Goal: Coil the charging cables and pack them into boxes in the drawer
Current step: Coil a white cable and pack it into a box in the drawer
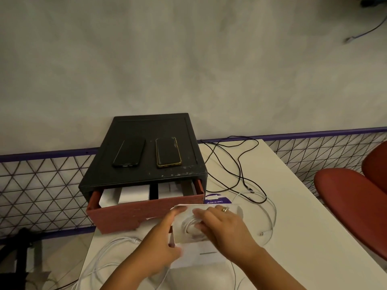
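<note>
Coiled cable (189,223): lying as a few white round loops, wound tight, sitting inside the shallow white box (181,236) just in front of the drawer.
Coil's lie: resting flat against the floor of the box, loops facing up toward the camera; ends not showing.
Box position: hovering above the table (303,227), held between both hands, top edge close to the drawer front (142,212).
Box axis: running left to right, roughly along the drawer front, open face tilting up and toward the viewer.
Left hand (165,233): gripping the box's left end, fingers reaching over the far corner, thumb hooking the near corner.
Right hand (222,225): bending down over the coil, forefinger and thumb pinching the loops in place; wearing a ring on one finger.
Drawer: standing pulled out of the black cabinet (146,126), red, already holding white boxes (134,193) in its compartments.
Phones (129,152): lying side by side, screens up, on top of the cabinet.
Black cable (236,164): sprawling loose over the table to the right of the cabinet.
Loose white cables (109,248): trailing uncoiled across the table below and to both sides of the hands.
White lid (201,256): lying flat on the table under the held box.
Red chair (351,204): standing just beside the table's right edge.
</note>
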The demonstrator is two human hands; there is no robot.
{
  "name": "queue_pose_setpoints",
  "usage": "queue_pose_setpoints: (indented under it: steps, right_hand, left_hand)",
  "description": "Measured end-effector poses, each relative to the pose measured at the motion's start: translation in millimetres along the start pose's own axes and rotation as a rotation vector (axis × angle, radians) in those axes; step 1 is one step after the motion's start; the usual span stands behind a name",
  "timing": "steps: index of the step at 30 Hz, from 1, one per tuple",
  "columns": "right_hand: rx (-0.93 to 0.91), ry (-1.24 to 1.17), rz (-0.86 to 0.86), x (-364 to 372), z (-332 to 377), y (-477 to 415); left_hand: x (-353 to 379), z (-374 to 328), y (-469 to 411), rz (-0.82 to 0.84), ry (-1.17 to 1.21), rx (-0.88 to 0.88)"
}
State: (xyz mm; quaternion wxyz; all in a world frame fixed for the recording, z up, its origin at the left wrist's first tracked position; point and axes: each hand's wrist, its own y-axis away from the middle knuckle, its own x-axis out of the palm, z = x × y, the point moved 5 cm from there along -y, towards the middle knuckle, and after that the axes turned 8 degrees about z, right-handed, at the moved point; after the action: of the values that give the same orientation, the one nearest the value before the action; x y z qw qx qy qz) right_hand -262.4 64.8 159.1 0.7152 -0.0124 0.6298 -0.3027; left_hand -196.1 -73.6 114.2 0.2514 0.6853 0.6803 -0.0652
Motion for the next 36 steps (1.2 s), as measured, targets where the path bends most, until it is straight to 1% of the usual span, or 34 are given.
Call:
queue_pose_setpoints:
  steps: [2, 3, 6, 8, 12, 15, 18, 24, 26, 27, 28, 29, 30, 31, 32, 33, 34, 36]
  right_hand:
    - [-0.149, 0.144, 0.002, -3, 12, -2]
    - [-0.201, 0.177, 0.023, -5, 16, -2]
    - [-0.263, 0.191, 0.137, 2, 20, 1]
    - [-0.241, 0.134, 0.205, 6, 22, 1]
    - [-0.078, -0.151, 0.416, 15, 24, -3]
    - [-0.062, -0.203, 0.481, 20, 31, 0]
    - [-0.033, -0.218, 0.537, 22, 33, 3]
    - [-0.036, -0.101, 0.529, 25, 32, 8]
    - [-0.034, -0.109, 0.483, 25, 28, 12]
    - [-0.022, -0.129, 0.421, 24, 24, 15]
    - [0.004, -0.113, 0.316, 24, 17, 18]
    - [0.062, -0.112, 0.168, 22, 6, 24]
    - [0.162, -0.163, 0.021, 20, -6, 31]
    - [0.299, -0.259, -0.088, 19, -21, 38]
    - [0.441, -0.370, -0.153, 19, -33, 43]
    - [0.572, -0.508, -0.157, 24, -44, 49]
    - [0.667, -0.663, -0.106, 29, -52, 53]
    - [0.756, -0.992, 0.053, 44, -58, 58]
  left_hand:
    - [2, -5, 3, 0.038, 0.023, 0.012]
    - [2, -7, 5, 0.052, 0.039, 0.006]
    - [1, -13, 11, 0.084, 0.061, 0.010]
    - [0, -17, 14, 0.091, 0.055, 0.015]
    - [-3, -11, 16, 0.060, 0.087, -0.001]
    - [-7, -4, 18, 0.031, 0.137, 0.010]
    - [-6, 1, 18, 0.034, 0.130, 0.013]
    - [-5, 10, 16, -0.018, 0.133, 0.002]
    - [-7, 14, 16, -0.043, 0.153, -0.023]
    - [-8, 17, 15, -0.050, 0.168, -0.034]
    - [-9, 20, 15, -0.052, 0.184, -0.042]
    - [-11, 23, 15, -0.056, 0.202, -0.053]
    - [-12, 24, 15, -0.055, 0.221, -0.063]
    - [-12, 27, 16, -0.052, 0.236, -0.073]
    - [-12, 28, 16, -0.045, 0.250, -0.077]
    - [-11, 29, 16, -0.037, 0.271, -0.083]
    - [-10, 29, 16, -0.020, 0.295, -0.088]
    - [-6, 29, 17, 0.012, 0.336, -0.091]
